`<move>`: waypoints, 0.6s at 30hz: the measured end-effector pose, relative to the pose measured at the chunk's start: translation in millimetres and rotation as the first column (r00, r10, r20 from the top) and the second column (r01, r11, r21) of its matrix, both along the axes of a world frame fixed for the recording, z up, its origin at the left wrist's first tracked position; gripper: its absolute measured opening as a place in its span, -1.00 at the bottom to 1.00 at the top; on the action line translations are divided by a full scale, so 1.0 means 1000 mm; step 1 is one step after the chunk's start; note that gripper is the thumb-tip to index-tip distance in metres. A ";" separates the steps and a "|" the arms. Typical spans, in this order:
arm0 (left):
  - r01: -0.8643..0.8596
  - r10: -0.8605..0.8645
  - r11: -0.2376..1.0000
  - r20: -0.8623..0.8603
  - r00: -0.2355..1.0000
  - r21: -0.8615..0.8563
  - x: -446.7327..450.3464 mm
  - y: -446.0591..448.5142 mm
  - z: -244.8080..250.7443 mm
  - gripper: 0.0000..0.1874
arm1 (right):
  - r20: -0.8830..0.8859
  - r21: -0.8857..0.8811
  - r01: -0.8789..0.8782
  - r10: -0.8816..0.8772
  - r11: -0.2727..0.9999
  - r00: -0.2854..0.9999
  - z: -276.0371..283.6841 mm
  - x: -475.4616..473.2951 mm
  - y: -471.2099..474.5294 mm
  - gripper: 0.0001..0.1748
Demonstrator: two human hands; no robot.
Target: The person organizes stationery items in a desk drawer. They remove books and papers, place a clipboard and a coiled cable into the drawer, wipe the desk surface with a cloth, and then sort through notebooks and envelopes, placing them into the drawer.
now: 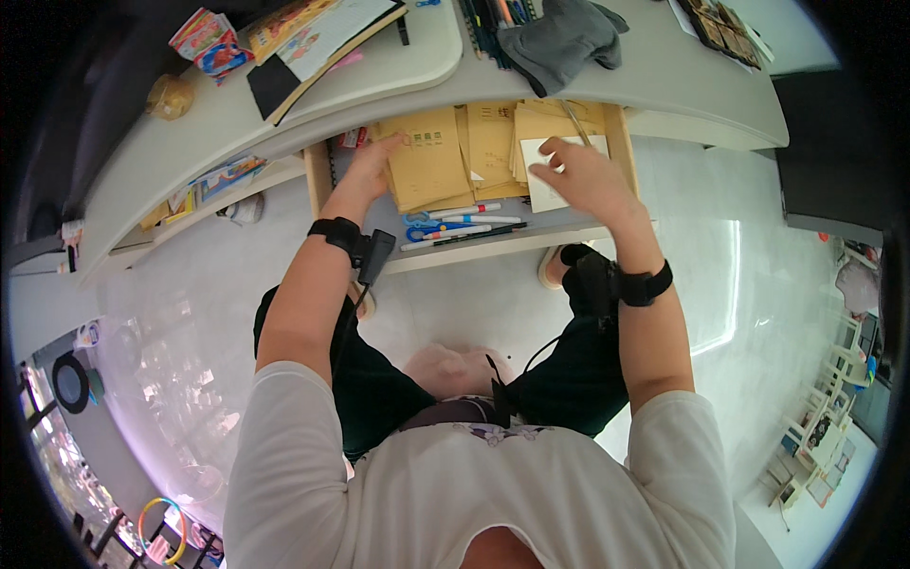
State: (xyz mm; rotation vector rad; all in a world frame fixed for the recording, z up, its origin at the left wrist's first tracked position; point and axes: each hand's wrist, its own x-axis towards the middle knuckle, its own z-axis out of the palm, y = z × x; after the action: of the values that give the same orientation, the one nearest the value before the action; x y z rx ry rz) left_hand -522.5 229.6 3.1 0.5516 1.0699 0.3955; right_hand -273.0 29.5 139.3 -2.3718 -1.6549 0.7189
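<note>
A pulled-out desk drawer (498, 240) holds stacks of tan paper envelopes (430, 163) bearing writing. My left hand (375, 165) lies at the left edge of the left stack, thumb on top; whether it grips an envelope is unclear. Over the drawer's right side is my right hand (579, 171), its fingers curled above a white card (544, 198); contact with it cannot be told. A thin metallic rod-like item (574, 121) lies just behind that hand. Along the drawer's front are several markers (466, 210), a black pencil or pen (490, 233) and blue-handled scissors (421, 231).
On the curved desk top (682, 92) lie an open book (320, 57), a snack packet (210, 46), a grey cloth (561, 43) and a bundle of pencils (483, 28). A shelf with books (227, 178) is under the desk at left. My knees flank the drawer's front.
</note>
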 end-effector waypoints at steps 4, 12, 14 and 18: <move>-0.057 0.070 0.994 -0.147 0.987 0.091 -0.004 0.003 0.002 -0.54 | 0.104 -0.005 0.096 -0.095 0.995 0.990 -0.004 0.034 -0.006 -0.51; 0.029 0.000 0.995 -0.299 0.954 0.095 -0.017 -0.002 -0.007 -0.57 | 0.052 -0.076 0.076 -0.072 0.994 0.996 -0.003 0.029 -0.014 -0.50; 0.015 0.008 0.996 -0.278 0.961 0.082 -0.019 -0.003 -0.013 -0.59 | 0.072 -0.066 0.045 -0.041 0.997 0.997 -0.002 0.027 -0.014 -0.53; -0.006 0.022 0.998 -0.271 0.962 0.060 -0.018 0.001 -0.022 -0.63 | 0.109 -0.091 0.029 -0.019 0.995 0.994 -0.001 0.026 -0.012 -0.55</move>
State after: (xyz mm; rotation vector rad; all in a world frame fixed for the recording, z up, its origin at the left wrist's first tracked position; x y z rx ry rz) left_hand -540.6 230.1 -18.7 0.6640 1.3296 0.3714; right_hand -246.9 17.8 138.3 -2.5326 -1.6656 0.6891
